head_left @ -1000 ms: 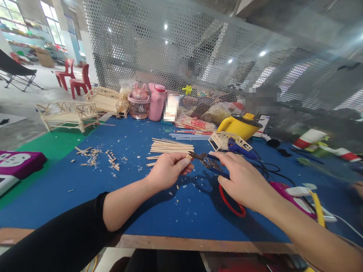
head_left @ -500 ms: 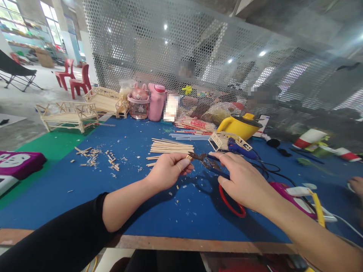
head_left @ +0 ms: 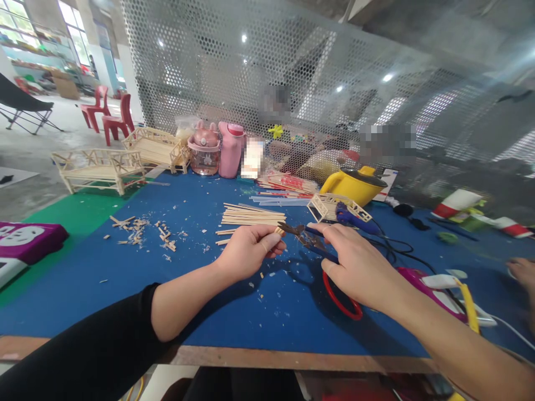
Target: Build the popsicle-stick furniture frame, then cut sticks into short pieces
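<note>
My left hand (head_left: pixel 246 253) is closed, pinching the end of a short wooden stick (head_left: pixel 279 230) between thumb and fingers. Whether it is one stick or more I cannot tell. My right hand (head_left: pixel 361 264) grips the blue handles of a pair of pliers (head_left: pixel 301 234). The dark jaws meet the stick's tip just beyond my left thumb. Behind my left hand lies a row of wooden sticks (head_left: pixel 253 216) on the blue tabletop (head_left: pixel 188 312). A red loop (head_left: pixel 343 298) shows below my right hand, the rest of it hidden.
Wood scraps (head_left: pixel 134 229) lie at left, before two small wooden bench models (head_left: pixel 100 167). A pink bottle (head_left: pixel 230 153), a yellow pot (head_left: pixel 355 186) and a blue glue gun (head_left: pixel 355 219) stand or lie farther back. Another person's hand (head_left: pixel 522 270) is at the right edge.
My two hands, the stick and the pliers stay nearly in place. The other person's hand at the right edge has moved slightly left.
</note>
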The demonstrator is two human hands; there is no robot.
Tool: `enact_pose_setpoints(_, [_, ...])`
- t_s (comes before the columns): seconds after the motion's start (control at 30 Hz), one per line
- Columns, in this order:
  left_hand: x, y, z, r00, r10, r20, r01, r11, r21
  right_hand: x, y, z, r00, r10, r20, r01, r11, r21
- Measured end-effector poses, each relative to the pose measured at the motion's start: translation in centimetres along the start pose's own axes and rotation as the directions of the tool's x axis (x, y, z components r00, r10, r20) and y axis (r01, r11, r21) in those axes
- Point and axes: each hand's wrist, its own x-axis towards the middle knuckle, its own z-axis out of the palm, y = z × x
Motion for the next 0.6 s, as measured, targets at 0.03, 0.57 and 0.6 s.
enact_pose_setpoints(0.03, [0.01,-0.03,0.00,1.000,0.001,0.000,-0.001,1.000,-0.004,0.01,0.01,-0.03,1.000,0.002,0.000,-0.002,1.000,0.001])
enact_pose_setpoints(0.57, [-0.04,-0.10,-0.01,1.000,0.004,-0.003,-0.004,1.000,0.004,0.07,0.09,-0.05,0.999,0.013,0.031,-0.013,1.000,0.002])
enact_pose_setpoints(0.6, [-0.05,-0.11,-0.02,1.000,0.003,-0.002,-0.003,1.000,0.007,0.08,0.04,-0.11,0.999,0.018,0.037,-0.018,1.000,0.000])
